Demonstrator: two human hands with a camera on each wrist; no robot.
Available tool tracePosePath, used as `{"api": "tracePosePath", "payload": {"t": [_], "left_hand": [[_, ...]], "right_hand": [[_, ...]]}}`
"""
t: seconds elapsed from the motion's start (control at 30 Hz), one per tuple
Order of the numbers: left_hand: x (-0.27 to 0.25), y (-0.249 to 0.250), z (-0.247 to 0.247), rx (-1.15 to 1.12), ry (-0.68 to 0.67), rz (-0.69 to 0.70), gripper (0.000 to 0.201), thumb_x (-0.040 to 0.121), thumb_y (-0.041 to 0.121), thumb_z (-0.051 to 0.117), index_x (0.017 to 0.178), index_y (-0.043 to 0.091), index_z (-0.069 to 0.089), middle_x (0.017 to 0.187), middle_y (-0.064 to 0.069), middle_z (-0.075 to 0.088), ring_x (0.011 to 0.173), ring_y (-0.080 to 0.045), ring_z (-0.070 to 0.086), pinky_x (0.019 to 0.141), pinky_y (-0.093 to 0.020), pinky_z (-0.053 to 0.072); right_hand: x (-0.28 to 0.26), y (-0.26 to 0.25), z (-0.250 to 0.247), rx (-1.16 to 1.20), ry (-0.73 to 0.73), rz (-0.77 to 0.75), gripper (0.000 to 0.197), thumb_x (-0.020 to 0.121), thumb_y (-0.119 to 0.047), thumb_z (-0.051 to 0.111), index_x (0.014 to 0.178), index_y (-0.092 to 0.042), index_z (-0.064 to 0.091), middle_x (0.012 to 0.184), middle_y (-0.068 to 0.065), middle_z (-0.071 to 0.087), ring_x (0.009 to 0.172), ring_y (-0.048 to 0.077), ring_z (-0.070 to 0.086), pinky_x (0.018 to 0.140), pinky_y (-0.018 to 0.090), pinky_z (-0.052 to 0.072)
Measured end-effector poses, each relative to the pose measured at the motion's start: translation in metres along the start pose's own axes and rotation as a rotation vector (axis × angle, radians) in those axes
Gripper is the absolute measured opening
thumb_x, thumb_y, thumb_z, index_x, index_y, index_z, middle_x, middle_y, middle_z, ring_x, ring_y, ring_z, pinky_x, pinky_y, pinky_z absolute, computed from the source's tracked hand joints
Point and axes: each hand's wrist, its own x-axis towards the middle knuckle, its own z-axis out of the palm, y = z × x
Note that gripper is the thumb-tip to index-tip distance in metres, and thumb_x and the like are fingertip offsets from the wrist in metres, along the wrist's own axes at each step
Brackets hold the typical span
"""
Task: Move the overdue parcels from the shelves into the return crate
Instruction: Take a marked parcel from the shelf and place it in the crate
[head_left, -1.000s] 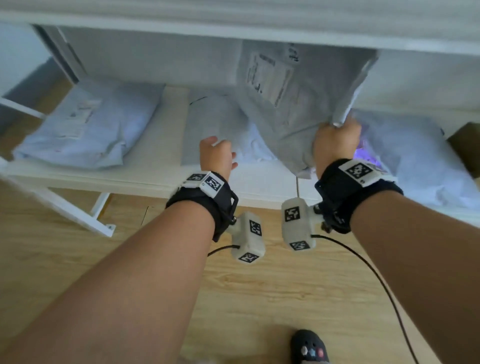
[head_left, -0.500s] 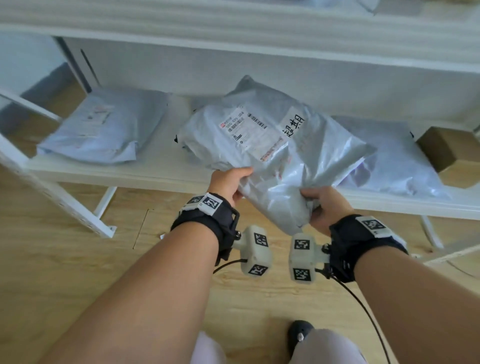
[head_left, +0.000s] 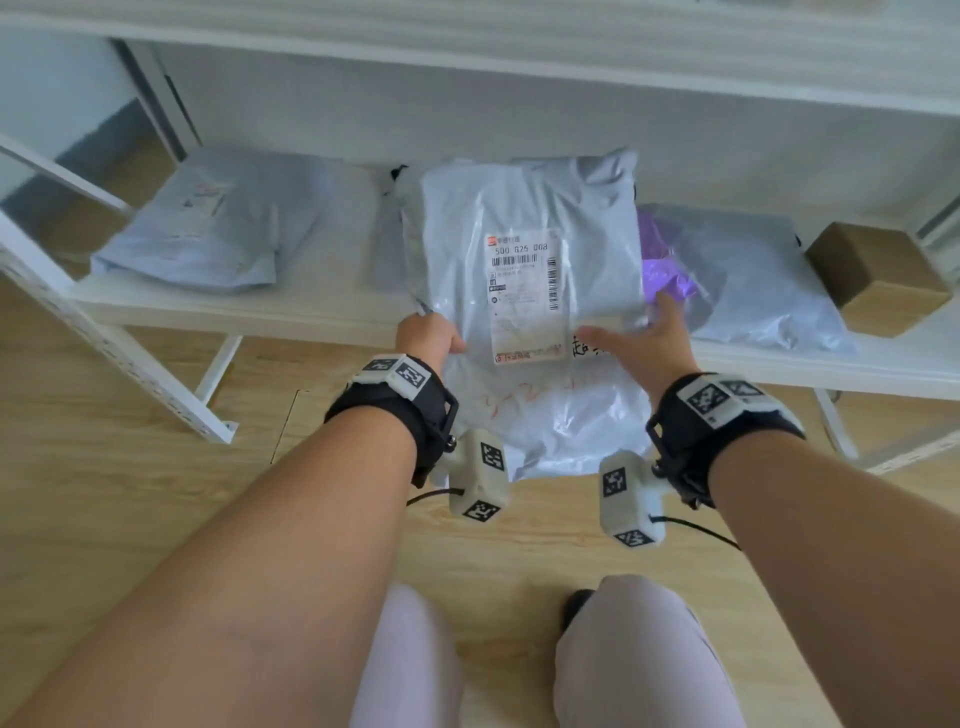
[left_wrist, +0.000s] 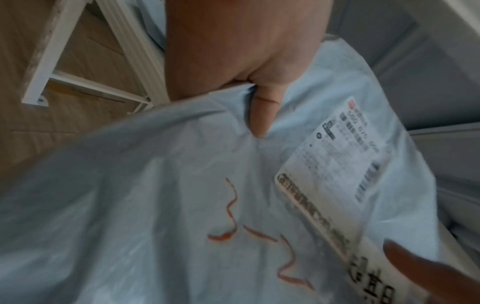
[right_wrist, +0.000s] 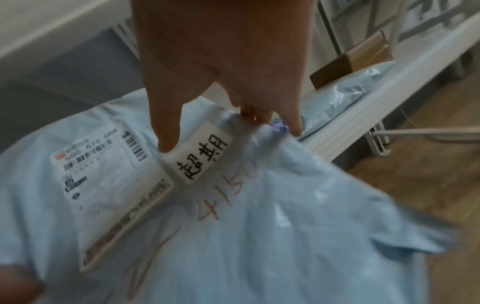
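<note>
A grey plastic mailer parcel (head_left: 530, 218) hangs in front of the lower shelf (head_left: 311, 306), label side towards me. It carries a white shipping label (head_left: 524, 291), a white sticker with black handwriting (right_wrist: 202, 154) and red scrawl (left_wrist: 231, 216). My left hand (head_left: 436, 338) pinches its left edge, thumb on top (left_wrist: 262, 115). My right hand (head_left: 644, 338) holds the right edge, thumb by the sticker and fingers in the bunched plastic (right_wrist: 221, 127). No crate is in view.
A grey parcel (head_left: 218, 218) lies on the shelf's left. On the right lie a grey parcel showing purple (head_left: 743, 275) and a brown cardboard box (head_left: 872, 275). Another flat mailer (head_left: 389, 244) sits behind the held one. Below are the wooden floor and my knees.
The parcel was upright against the shelf back in my right hand. Both hands have since taken it, turned the label to face me and drawn it out over the shelf's front edge.
</note>
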Motion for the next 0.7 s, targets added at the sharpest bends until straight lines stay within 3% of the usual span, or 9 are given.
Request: {"api": "tracePosePath", "payload": {"t": [0.07, 0.13, 0.17, 0.2, 0.27, 0.33, 0.43, 0.6, 0.7], "left_hand": [[-0.007, 0.000, 0.001, 0.048, -0.002, 0.002, 0.035, 0.091, -0.002, 0.054, 0.063, 0.015, 0.040, 0.068, 0.003, 0.041, 0.061, -0.013, 0.041, 0.059, -0.019, 0.041], [-0.014, 0.000, 0.002, 0.057, 0.005, -0.005, 0.036, 0.091, -0.003, 0.053, 0.063, 0.014, 0.040, 0.069, 0.001, 0.041, 0.080, -0.020, 0.045, 0.083, -0.030, 0.049], [-0.018, -0.001, 0.002, 0.064, 0.004, -0.009, 0.035, 0.092, -0.004, 0.051, 0.064, 0.013, 0.042, 0.070, -0.001, 0.043, 0.089, -0.019, 0.045, 0.095, -0.034, 0.046], [-0.022, -0.003, 0.003, 0.057, 0.008, -0.014, 0.029, 0.092, -0.005, 0.050, 0.068, 0.010, 0.049, 0.073, -0.004, 0.046, 0.093, -0.020, 0.047, 0.100, -0.035, 0.043], [-0.031, -0.008, 0.003, 0.047, 0.024, -0.005, 0.015, 0.090, -0.006, 0.051, 0.099, -0.005, 0.064, 0.080, -0.010, 0.054, 0.109, -0.031, 0.057, 0.101, -0.038, 0.043], [-0.041, -0.009, 0.006, 0.046, 0.049, 0.001, 0.033, 0.088, -0.006, 0.053, 0.119, -0.014, 0.057, 0.104, -0.022, 0.065, 0.122, -0.036, 0.055, 0.100, -0.040, 0.045], [-0.062, 0.001, 0.010, 0.069, 0.103, -0.015, 0.036, 0.089, -0.002, 0.055, 0.124, -0.009, 0.054, 0.130, -0.019, 0.058, 0.121, -0.033, 0.056, 0.098, -0.035, 0.045], [-0.096, 0.003, 0.017, -0.145, 0.074, 0.086, 0.047, 0.074, 0.007, 0.062, 0.119, -0.005, 0.058, 0.102, -0.014, 0.062, 0.096, -0.032, 0.061, 0.082, -0.037, 0.049], [-0.111, -0.005, 0.027, -0.226, 0.057, 0.168, 0.074, 0.052, 0.027, 0.066, 0.122, 0.004, 0.057, 0.110, -0.009, 0.064, 0.098, -0.028, 0.063, 0.087, -0.041, 0.053]], "right_hand": [[-0.006, -0.003, -0.003, 0.050, -0.029, 0.045, 0.102, 0.052, -0.047, 0.089, 0.137, -0.012, 0.045, 0.130, 0.006, 0.058, 0.115, 0.021, 0.060, 0.099, 0.042, 0.051], [-0.013, -0.004, -0.009, 0.108, -0.101, 0.108, 0.057, 0.069, -0.033, 0.085, 0.116, -0.010, 0.061, 0.103, 0.005, 0.069, 0.082, 0.011, 0.069, 0.074, 0.028, 0.058], [-0.018, -0.004, -0.012, 0.124, -0.141, 0.136, 0.039, 0.078, -0.029, 0.079, 0.107, -0.009, 0.065, 0.093, 0.005, 0.071, 0.067, 0.007, 0.067, 0.060, 0.024, 0.054], [-0.022, -0.003, -0.015, 0.129, -0.160, 0.159, 0.028, 0.083, -0.028, 0.074, 0.102, -0.008, 0.067, 0.091, 0.007, 0.072, 0.061, 0.009, 0.065, 0.054, 0.024, 0.050], [-0.028, 0.000, -0.018, 0.136, -0.158, 0.172, 0.021, 0.090, -0.029, 0.066, 0.094, -0.009, 0.067, 0.096, 0.011, 0.073, 0.065, 0.017, 0.064, 0.052, 0.026, 0.045], [-0.037, 0.002, -0.021, 0.173, -0.147, 0.187, 0.020, 0.094, -0.028, 0.061, 0.097, -0.008, 0.066, 0.097, 0.012, 0.071, 0.064, 0.016, 0.061, 0.049, 0.023, 0.042], [-0.054, 0.003, -0.029, 0.217, -0.124, 0.209, 0.025, 0.095, -0.027, 0.059, 0.108, -0.007, 0.065, 0.098, 0.012, 0.070, 0.067, 0.017, 0.061, 0.052, 0.024, 0.043], [-0.076, -0.001, -0.053, 0.303, -0.045, 0.206, 0.017, 0.094, -0.026, 0.059, 0.099, -0.010, 0.064, 0.100, 0.012, 0.070, 0.088, 0.027, 0.065, 0.075, 0.035, 0.053], [-0.089, 0.002, -0.069, 0.357, 0.002, 0.194, 0.011, 0.093, -0.023, 0.059, 0.090, -0.012, 0.062, 0.095, 0.012, 0.068, 0.092, 0.031, 0.066, 0.087, 0.042, 0.054]]}}
